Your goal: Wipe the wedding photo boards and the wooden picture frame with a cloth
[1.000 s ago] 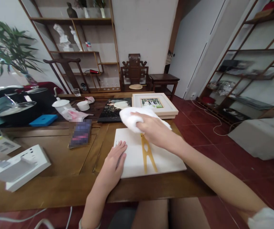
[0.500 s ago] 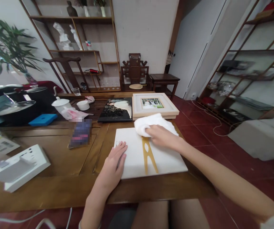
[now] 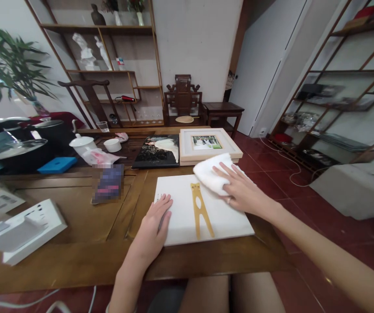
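Observation:
A flat white board (image 3: 177, 226), with a yellow long-legged cat figure (image 3: 197, 204) on its face, lies on the wooden table. Resting at the board's left edge, my left hand (image 3: 156, 221) is open, its fingers flat near some small print. Over the board's upper right part is a folded white cloth (image 3: 208, 171). My right hand (image 3: 239, 187) lies on this cloth with its fingers spread, pressing it from above. The cloth and that hand hide the board's upper right corner.
Behind the board are a light wooden picture frame (image 3: 211, 161) and a dark photo panel (image 3: 156, 163). A blue box (image 3: 57, 164), white lidded teapot (image 3: 82, 143), black pot (image 3: 20, 161) and white power strip (image 3: 33, 234) stand to the left. The table's right edge (image 3: 281, 256) is close by.
My right hand has slid the cloth right, uncovering the cat figure's head. Its fingers have gone from bunched on the cloth to spread over it. My left hand stays put.

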The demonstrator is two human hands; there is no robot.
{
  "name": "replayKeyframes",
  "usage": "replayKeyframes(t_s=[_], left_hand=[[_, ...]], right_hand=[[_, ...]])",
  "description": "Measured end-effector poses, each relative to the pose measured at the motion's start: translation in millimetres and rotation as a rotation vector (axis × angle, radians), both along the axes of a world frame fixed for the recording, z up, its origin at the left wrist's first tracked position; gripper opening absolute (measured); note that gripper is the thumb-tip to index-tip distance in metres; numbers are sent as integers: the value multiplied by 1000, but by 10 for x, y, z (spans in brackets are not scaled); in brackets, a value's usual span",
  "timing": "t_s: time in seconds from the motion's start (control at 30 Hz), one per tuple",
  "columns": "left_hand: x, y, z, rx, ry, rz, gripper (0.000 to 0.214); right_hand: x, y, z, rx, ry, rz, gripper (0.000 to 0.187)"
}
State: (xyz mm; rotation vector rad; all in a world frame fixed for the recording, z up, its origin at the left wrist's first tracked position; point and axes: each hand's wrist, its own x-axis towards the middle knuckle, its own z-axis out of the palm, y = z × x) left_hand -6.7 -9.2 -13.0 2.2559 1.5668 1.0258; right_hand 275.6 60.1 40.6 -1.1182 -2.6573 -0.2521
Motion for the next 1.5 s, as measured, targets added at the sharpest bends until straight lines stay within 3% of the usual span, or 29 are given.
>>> replayKeyframes(t_s=[0.13, 0.27, 0.4, 0.5, 0.6, 0.7, 0.8, 1.03, 1.17, 1.27, 1.5], left_hand=[[4, -5, 23, -12, 4, 7, 35], [7, -6, 31, -10, -8, 3, 35], [9, -7, 24, -12, -17, 3, 35], [9, -10, 22, -16, -5, 1, 36], [8, -12, 30, -18, 9, -2, 36], [7, -12, 43, -21, 8, -5, 35], [5, -11, 47, -25, 0, -7, 35], [-4, -5, 22, -22, -3, -6, 36], [-5, -5, 21, -25, 3, -5, 36], [-4, -4, 23, -25, 9, -3, 36], [-7, -9, 25, -26, 11, -6, 36]], right_hand=[[-159, 89, -182, -38, 83, 22, 36], [-207, 4, -153, -87, 27, -8, 31], [-231, -496, -46, -157, -51, -34, 24], [-222, -932, 18, -200, -41, 30, 17], [-182, -1119, 45, -258, 50, 98, 25], [-146, -983, 31, -309, 134, 113, 31], [-145, -661, 1, -309, 169, 107, 33], [-228, 97, -78, -185, 155, 66, 29], [-256, 205, -121, -185, 119, 38, 21], [-236, 24, -78, -254, 83, 67, 25], [21, -852, 222, -469, 61, 152, 35]])
